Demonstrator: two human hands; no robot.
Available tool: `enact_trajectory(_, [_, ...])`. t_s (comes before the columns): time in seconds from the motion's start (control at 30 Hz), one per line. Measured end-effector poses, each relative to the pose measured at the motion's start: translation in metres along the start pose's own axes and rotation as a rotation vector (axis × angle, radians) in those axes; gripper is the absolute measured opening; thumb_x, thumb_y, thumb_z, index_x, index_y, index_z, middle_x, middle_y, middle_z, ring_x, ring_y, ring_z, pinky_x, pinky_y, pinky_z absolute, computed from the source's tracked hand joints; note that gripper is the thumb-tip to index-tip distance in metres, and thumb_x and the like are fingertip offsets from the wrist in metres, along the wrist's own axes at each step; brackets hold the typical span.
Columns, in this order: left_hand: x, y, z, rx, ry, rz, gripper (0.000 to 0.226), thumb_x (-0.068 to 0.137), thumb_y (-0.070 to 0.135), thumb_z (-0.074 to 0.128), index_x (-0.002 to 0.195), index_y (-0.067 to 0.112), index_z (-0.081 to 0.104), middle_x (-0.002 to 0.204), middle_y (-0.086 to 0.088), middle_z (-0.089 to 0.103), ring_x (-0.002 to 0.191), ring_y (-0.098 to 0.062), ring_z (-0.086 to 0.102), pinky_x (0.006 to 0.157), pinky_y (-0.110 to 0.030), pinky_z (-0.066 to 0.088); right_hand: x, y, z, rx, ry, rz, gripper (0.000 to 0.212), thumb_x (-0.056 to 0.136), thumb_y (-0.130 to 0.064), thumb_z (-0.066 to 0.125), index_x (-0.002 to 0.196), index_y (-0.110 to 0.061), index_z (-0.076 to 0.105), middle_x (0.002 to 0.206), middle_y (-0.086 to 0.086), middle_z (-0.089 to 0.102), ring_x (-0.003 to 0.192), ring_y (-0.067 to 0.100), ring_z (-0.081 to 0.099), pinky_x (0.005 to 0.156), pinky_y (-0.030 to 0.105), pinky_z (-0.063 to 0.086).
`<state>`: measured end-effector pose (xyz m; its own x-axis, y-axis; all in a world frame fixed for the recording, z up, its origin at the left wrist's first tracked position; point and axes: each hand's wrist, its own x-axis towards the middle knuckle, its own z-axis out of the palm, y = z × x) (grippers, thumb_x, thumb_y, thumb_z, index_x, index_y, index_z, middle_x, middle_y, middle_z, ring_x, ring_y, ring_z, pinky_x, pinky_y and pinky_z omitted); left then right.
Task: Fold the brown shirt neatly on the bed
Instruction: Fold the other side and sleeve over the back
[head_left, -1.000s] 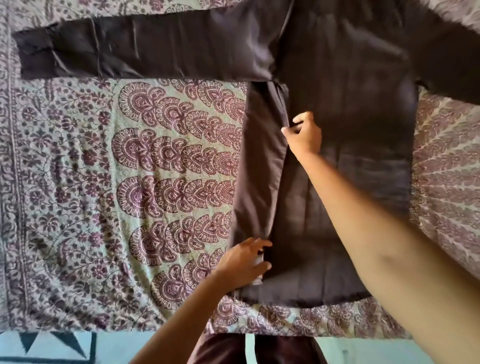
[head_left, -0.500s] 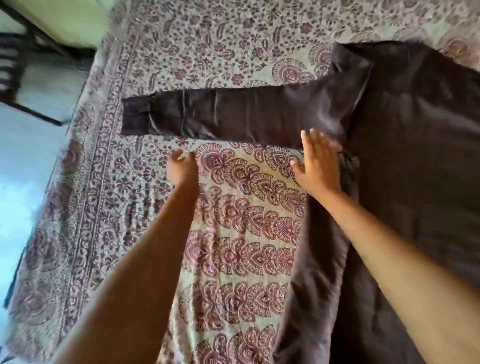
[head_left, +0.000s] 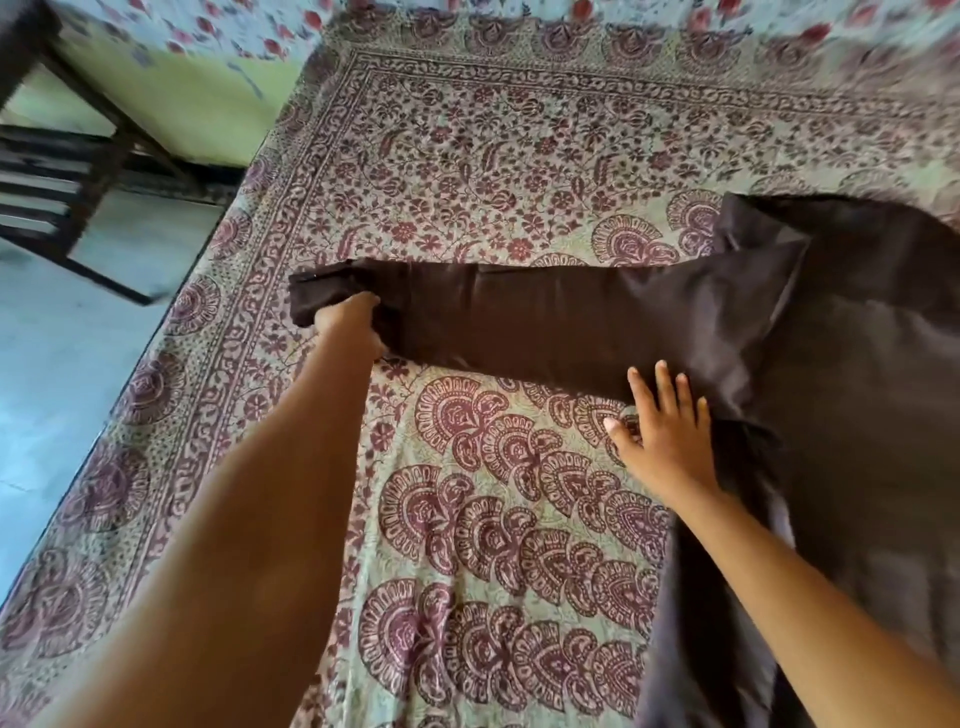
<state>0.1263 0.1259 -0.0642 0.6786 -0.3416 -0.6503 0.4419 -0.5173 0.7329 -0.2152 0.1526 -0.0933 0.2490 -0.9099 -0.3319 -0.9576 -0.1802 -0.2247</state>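
The brown shirt (head_left: 852, 395) lies flat on the bed at the right, its body running off the right edge of the view. Its left side is folded inward along the body. One long sleeve (head_left: 519, 317) stretches straight out to the left over the bedspread. My left hand (head_left: 350, 330) is closed around the cuff end of that sleeve. My right hand (head_left: 662, 431) rests flat, fingers apart, on the shirt where the sleeve meets the body, pressing it down.
The bed carries a green and maroon patterned bedspread (head_left: 467, 519). Its left edge drops to a pale blue floor (head_left: 57, 374). A dark wooden chair (head_left: 57, 166) stands on the floor at the upper left, before a green wall.
My left hand has reached across the bedspread and closed on the sleeve's cuff. My right hand has stayed flat at the sleeve's base. The view has swung left and up.
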Motion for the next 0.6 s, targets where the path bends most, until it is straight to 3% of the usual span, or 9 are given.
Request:
enact_trajectory(0.1, [-0.069, -0.001, 0.031, 0.001, -0.168, 0.167, 0.009, 0.086, 0.008, 0.06, 0.09, 0.016, 0.058, 0.088, -0.002, 0.06, 0.084, -0.018, 0.059, 0.069, -0.033, 0.045, -0.001, 0.002, -0.014, 0.134, -0.048, -0.024, 0.054, 0.096, -0.04, 0.039, 0.145, -0.02, 0.026, 0.156, 0.006, 0.012, 0.144, 0.023, 0.01, 0.115, 0.042, 0.006])
enact_trajectory(0.2, [-0.146, -0.018, 0.065, 0.087, -0.481, 0.271, 0.011, 0.088, 0.009, 0.059, 0.081, 0.017, 0.058, 0.081, -0.001, 0.059, 0.075, -0.017, 0.054, 0.067, -0.03, 0.044, -0.016, 0.01, -0.041, 0.297, -0.083, -0.033, 0.046, 0.099, -0.039, 0.033, 0.14, -0.021, 0.038, 0.144, 0.005, 0.043, 0.134, 0.023, 0.036, 0.109, 0.036, 0.023])
enact_trajectory(0.37, [-0.275, -0.065, 0.124, 0.198, -0.814, 0.449, 0.01, 0.087, -0.002, 0.057, 0.089, 0.006, 0.062, 0.082, -0.008, 0.062, 0.075, -0.018, 0.057, 0.07, -0.032, 0.051, -0.056, 0.053, -0.107, 1.471, -0.114, 0.251, 0.056, 0.095, -0.054, 0.02, 0.133, -0.021, 0.045, 0.117, 0.008, 0.062, 0.112, 0.021, 0.055, 0.105, 0.038, 0.032])
enact_trajectory(0.43, [-0.315, -0.088, 0.145, 0.316, -0.898, 0.583, 0.01, 0.087, -0.007, 0.055, 0.09, 0.001, 0.059, 0.068, 0.008, 0.061, 0.064, 0.003, 0.053, 0.064, -0.014, 0.045, -0.073, 0.091, -0.132, 1.713, -0.091, 0.344, 0.063, 0.087, -0.063, 0.027, 0.127, -0.02, 0.05, 0.114, 0.006, 0.061, 0.106, 0.02, 0.058, 0.099, 0.04, 0.041])
enact_trajectory(0.5, [-0.351, -0.115, 0.168, 0.468, -0.999, 0.677, 0.013, 0.086, -0.008, 0.057, 0.092, 0.002, 0.061, 0.057, 0.022, 0.059, 0.055, 0.012, 0.048, 0.058, -0.007, 0.039, -0.096, 0.133, -0.152, 1.762, -0.031, 0.369, 0.056, 0.083, -0.057, 0.046, 0.119, -0.017, 0.058, 0.112, 0.007, 0.064, 0.103, 0.022, 0.06, 0.087, 0.038, 0.051])
enact_trajectory(0.53, [-0.37, -0.126, 0.178, 0.545, -1.048, 0.703, 0.013, 0.084, -0.005, 0.059, 0.094, 0.002, 0.064, 0.064, 0.022, 0.062, 0.058, 0.012, 0.05, 0.062, -0.009, 0.04, -0.106, 0.155, -0.159, 1.723, 0.046, 0.388, 0.04, 0.084, -0.045, 0.055, 0.11, -0.015, 0.061, 0.104, 0.007, 0.066, 0.096, 0.021, 0.062, 0.076, 0.034, 0.054])
enact_trajectory(0.6, [-0.398, -0.146, 0.192, 0.62, -1.107, 0.7, 0.023, 0.081, 0.0, 0.065, 0.102, 0.007, 0.067, 0.087, 0.001, 0.068, 0.067, 0.01, 0.054, 0.075, -0.014, 0.045, -0.123, 0.194, -0.171, 1.61, 0.257, 0.502, 0.006, 0.086, -0.022, 0.063, 0.09, -0.018, 0.061, 0.09, 0.003, 0.065, 0.083, 0.019, 0.062, 0.06, 0.029, 0.052])
